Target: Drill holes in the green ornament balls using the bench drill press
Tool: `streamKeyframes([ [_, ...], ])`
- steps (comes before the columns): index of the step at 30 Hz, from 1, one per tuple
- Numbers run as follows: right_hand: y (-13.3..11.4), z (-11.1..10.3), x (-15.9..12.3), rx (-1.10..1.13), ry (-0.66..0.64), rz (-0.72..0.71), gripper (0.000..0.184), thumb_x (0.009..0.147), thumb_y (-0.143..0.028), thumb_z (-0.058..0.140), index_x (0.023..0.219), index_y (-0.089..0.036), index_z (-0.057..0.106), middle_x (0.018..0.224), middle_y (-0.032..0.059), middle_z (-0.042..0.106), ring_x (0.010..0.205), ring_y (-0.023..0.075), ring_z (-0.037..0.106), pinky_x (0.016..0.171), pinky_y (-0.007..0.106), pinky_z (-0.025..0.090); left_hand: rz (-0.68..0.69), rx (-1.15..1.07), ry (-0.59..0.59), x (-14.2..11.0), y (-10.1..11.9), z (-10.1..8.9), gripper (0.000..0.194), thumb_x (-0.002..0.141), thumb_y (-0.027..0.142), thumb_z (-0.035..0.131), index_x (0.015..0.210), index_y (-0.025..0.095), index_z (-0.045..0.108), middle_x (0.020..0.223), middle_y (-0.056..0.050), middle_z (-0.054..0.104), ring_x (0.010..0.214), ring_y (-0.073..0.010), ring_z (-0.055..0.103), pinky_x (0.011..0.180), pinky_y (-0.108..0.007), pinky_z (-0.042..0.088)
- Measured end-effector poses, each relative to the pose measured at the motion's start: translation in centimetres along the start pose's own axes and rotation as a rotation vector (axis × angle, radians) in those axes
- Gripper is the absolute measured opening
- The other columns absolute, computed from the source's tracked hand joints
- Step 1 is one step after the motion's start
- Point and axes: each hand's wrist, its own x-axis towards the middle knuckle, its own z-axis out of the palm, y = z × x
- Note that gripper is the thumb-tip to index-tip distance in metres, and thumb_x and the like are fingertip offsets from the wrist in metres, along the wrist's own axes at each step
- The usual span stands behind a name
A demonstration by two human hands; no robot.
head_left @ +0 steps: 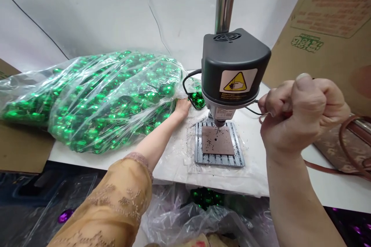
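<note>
"Green baubles, and where's the left grip?"

"At their bag's three o'clock end; its fingertips are hidden, so I can't tell its hold."

"The right grip?"

"Clenched at the drill's four o'clock, contents hidden."

"Why the board, at six o'clock?"

"Probably so the bit spares the base on the worktop."

The left arm stretches forward, the left hand partly hidden; the right forearm rises, the right hand clenched
</note>
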Motion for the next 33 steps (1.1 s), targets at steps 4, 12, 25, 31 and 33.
streamKeyframes([
  [4, 0.3, 0.1, 0.0, -0.007, 0.012, -0.015, 0.041, 0.088, -0.019, 0.059, 0.054, -0.018, 0.035, 0.043, -0.0079, 0.033, 0.038, 0.0024, 0.036, 0.040, 0.023, 0.030, 0.015, 0.087, -0.057, -3.2, 0.3, -1.7, 0.031, 0.070, 0.005, 0.076, 0.097, 0.018, 0.071, 0.108, -0.016, 0.069, 0.127, -0.0408, 0.051, 0.111, -0.054, 0.037],
  [12, 0.4, -0.2, 0.1, -0.005, -0.008, -0.021, 0.043, 0.088, -0.025, 0.063, 0.053, -0.018, 0.039, 0.043, -0.0071, 0.037, 0.038, 0.0036, 0.035, 0.040, 0.025, 0.027, -0.076, -0.340, 0.126, -15.3, 4.6, -3.4, 0.047, 0.077, 0.038, 0.079, 0.119, 0.023, 0.061, 0.109, -0.008, 0.070, 0.100, -0.0249, 0.065, 0.096, -0.043, 0.051],
  [25, 0.6, -0.7, -0.1, -0.070, -0.041, 0.015, 0.045, 0.090, -0.035, 0.062, 0.058, -0.021, 0.034, 0.045, -0.0074, 0.033, 0.041, 0.0056, 0.033, 0.046, 0.028, 0.030, -0.244, -0.906, -0.177, -14.3, 8.3, 0.5, 0.066, 0.080, 0.049, 0.080, 0.135, 0.018, 0.061, 0.127, -0.013, 0.071, 0.122, -0.0288, 0.065, 0.110, -0.047, 0.048],
  [31, 0.7, -0.7, -0.2, -0.117, -0.050, -0.032, 0.046, 0.093, -0.035, 0.058, 0.058, -0.021, 0.032, 0.046, -0.0067, 0.032, 0.042, 0.0054, 0.032, 0.046, 0.027, 0.031, -0.235, -0.909, -0.176, -14.5, 8.4, 0.9, 0.065, 0.078, 0.049, 0.082, 0.131, 0.018, 0.060, 0.121, -0.013, 0.073, 0.116, -0.0271, 0.068, 0.106, -0.045, 0.051],
  [33, 0.7, -0.7, -0.2, -0.113, -0.056, -0.033, 0.046, 0.093, -0.034, 0.058, 0.058, -0.021, 0.033, 0.047, -0.0066, 0.031, 0.042, 0.0052, 0.032, 0.046, 0.027, 0.031, -0.245, -0.911, -0.153, -14.5, 8.2, 1.1, 0.066, 0.077, 0.048, 0.083, 0.131, 0.018, 0.060, 0.123, -0.013, 0.072, 0.118, -0.0271, 0.067, 0.107, -0.045, 0.050],
])
